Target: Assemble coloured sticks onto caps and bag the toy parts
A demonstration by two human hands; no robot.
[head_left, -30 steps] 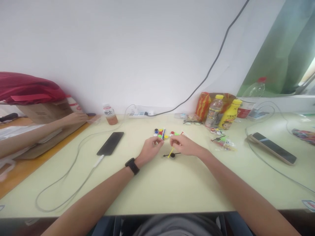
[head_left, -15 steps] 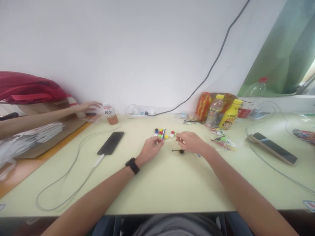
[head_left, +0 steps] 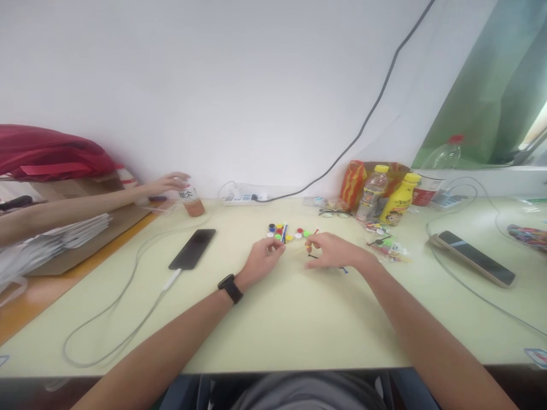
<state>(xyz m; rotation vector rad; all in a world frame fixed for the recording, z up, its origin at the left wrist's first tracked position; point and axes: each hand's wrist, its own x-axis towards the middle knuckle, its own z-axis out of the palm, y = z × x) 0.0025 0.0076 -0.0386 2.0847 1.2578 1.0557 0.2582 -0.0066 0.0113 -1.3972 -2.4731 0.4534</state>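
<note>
My left hand (head_left: 261, 259), a black watch on its wrist, rests on the pale table with its fingers pinched on a thin blue and white stick that points up at the small coloured round pieces (head_left: 285, 232). My right hand (head_left: 332, 250) hovers just right of those pieces, fingers curled in a pinch around a small orange and black piece that is too small to name. A tiny blue bit (head_left: 344, 269) lies beside the right wrist.
A black phone (head_left: 192, 248) on a white cable lies to the left, a second phone (head_left: 474, 256) to the right. Bottles (head_left: 399, 197) and snack bags stand at the back right, glasses (head_left: 334, 212) and a power strip (head_left: 243, 197) by the wall. Another person's hand (head_left: 168, 182) touches a small bottle (head_left: 191, 200) at back left.
My right hand has moved right and now covers the black wheel-and-stick piece that lay on the table; the yellow stick is gone from view. The other person's hand reached to the small bottle.
</note>
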